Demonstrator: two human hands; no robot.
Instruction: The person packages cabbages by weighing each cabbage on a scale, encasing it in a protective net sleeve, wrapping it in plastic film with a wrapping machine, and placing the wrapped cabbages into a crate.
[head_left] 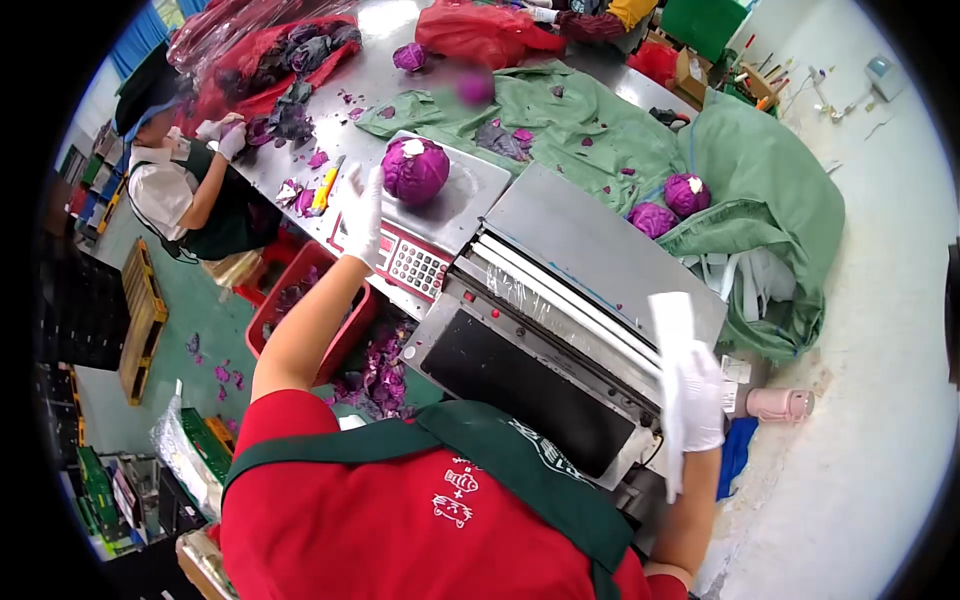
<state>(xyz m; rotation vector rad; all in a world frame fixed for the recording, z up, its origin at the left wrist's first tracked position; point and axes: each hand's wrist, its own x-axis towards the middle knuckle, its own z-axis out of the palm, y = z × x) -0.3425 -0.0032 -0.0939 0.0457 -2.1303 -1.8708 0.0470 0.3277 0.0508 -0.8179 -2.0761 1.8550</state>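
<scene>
My left hand (pixel 361 218), in a white glove, is raised with its fingers stretched, holding nothing visible, just left of a red cabbage (pixel 416 171). The cabbage sits on the metal plate (pixel 470 180) of a scale, whose red keypad panel (pixel 415 265) faces me. At the right end of the film-wrapping machine (pixel 600 290), my gloved right hand (pixel 700 398) grips a long, flat white sheet (pixel 672 330); its exact material I cannot tell. A film roll (pixel 560 300) lies across the machine, behind a black plate (pixel 525 385).
A yellow cutter (pixel 325 190) lies beside the scale. Two cabbages (pixel 687 194) rest on green cloth (pixel 620 130). A red bin (pixel 300 300) stands below the table's left edge. Another person (pixel 185 170) works at the left, and a sleeved arm (pixel 600 20) shows at the top.
</scene>
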